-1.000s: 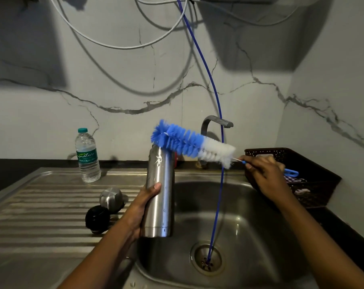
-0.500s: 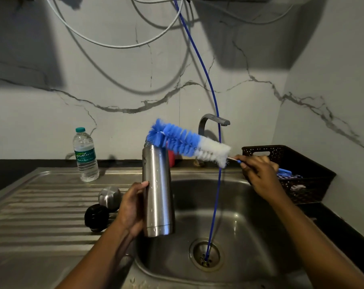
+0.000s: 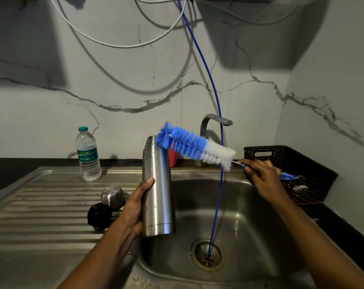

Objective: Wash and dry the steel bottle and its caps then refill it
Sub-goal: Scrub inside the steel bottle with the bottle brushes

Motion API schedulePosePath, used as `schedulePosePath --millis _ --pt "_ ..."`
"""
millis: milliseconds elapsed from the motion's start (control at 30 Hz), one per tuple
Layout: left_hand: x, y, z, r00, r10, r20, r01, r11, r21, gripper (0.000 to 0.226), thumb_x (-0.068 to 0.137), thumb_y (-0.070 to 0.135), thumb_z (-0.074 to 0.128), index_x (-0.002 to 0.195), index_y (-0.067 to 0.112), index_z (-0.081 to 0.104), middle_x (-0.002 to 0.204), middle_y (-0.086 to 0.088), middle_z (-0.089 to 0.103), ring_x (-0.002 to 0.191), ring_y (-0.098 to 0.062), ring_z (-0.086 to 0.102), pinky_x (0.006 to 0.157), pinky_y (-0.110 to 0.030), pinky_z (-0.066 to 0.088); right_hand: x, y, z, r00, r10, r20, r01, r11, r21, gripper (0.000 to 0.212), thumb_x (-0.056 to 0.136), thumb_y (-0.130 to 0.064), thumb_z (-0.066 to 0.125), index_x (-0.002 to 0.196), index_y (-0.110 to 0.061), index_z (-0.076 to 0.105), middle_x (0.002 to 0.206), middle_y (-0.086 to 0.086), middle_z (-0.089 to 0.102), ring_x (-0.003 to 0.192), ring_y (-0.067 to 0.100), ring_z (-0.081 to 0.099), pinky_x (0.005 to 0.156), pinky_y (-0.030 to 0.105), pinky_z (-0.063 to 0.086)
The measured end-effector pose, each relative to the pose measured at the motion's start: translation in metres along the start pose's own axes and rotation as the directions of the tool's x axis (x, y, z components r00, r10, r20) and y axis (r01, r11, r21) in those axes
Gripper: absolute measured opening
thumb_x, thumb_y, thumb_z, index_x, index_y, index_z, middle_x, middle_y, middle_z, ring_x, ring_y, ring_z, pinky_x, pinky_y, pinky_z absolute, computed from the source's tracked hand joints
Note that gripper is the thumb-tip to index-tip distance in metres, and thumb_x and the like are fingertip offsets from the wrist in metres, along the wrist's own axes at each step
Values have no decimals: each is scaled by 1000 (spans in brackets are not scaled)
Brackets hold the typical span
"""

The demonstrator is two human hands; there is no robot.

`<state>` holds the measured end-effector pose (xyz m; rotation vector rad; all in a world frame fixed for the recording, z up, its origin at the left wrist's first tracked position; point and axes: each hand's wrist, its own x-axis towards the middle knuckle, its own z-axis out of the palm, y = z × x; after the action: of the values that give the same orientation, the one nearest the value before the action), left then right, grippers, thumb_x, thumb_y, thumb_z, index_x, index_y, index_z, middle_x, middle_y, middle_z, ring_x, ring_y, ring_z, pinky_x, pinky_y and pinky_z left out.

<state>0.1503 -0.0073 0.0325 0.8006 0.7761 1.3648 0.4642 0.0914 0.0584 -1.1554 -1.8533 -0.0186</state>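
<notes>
My left hand grips the lower body of the open steel bottle, holding it upright over the left edge of the sink basin. My right hand pinches the thin handle of a blue and white bottle brush. The brush lies slanted, with its blue tip at the bottle's mouth. A steel cap and a black cap rest on the ribbed drainboard, just left of my left hand.
A plastic water bottle stands at the back of the drainboard. A grey tap rises behind the basin, and a blue hose hangs into the drain. A dark perforated basket sits on the right. Something red stands behind the steel bottle.
The brush tip has come down slightly toward the bottle's mouth. Both hands keep their grips and the bottle has barely moved.
</notes>
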Motion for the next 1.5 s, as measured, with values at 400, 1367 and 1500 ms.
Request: schedulePosePath --millis 400,1367,1500 --pt "-1 4 -1 995 54 86 -49 997 -65 72 34 44 84 90 0 75 85 -24 69 70 -32 69 61 -34 58 1 -12 5 1000 -10 -4 11 1000 26 25 94 -31 45 113 -39 58 78 -19 50 87 10 40 75 29 17" --pt "-2 15 -15 999 47 17 -45 991 -124 115 33 52 92 128 1 52 90 -23 67 69 -30 68 64 -38 59 -5 -29 29 996 -86 5 86 996 -10 28 89 -34 42 113 -43 56 86 -7 61 89 18 49 65 30 14" --pt "-3 15 -13 999 49 20 -46 993 -112 109 30 53 92 118 -1 56 87 -22 67 64 -33 67 60 -39 59 -7 -30 29 998 -64 12 63 997 54 28 89 -33 43 112 -42 55 85 -5 61 87 18 48 65 30 15"
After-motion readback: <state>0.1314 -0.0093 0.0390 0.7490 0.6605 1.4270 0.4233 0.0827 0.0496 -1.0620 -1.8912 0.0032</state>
